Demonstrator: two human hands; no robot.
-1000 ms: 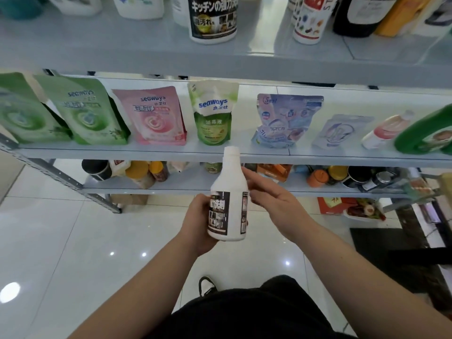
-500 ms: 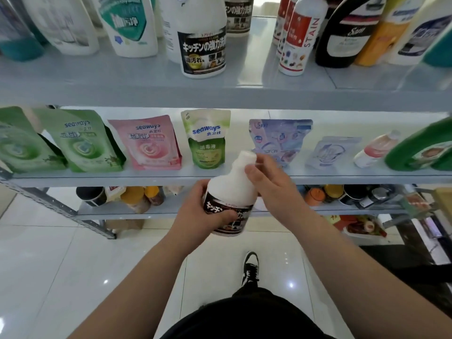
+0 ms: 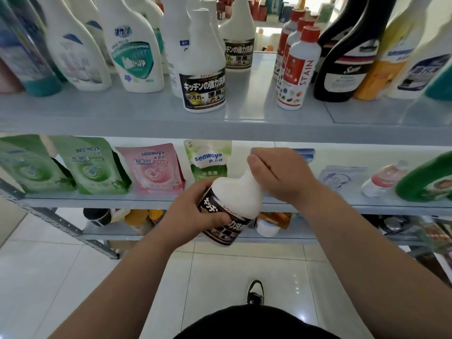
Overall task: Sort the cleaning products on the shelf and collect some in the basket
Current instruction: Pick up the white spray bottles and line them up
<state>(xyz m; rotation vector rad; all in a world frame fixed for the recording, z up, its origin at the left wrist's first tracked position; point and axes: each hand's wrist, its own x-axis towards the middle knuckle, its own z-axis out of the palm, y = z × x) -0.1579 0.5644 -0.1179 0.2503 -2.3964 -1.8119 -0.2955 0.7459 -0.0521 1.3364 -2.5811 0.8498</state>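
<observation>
Gripping white bottle [image 3: 232, 204] w/ both: left hand [image 3: 195, 211] round body, right hand [image 3: 278, 174] closed over neck.

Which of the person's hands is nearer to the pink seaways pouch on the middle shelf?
Left. The left hand grips the white bottle's body just right of and below the pink seaways pouch; the right hand holds the bottle's neck, farther right.

Right hand [image 3: 281, 177] now wraps bottle [image 3: 234, 204] neck.
</observation>
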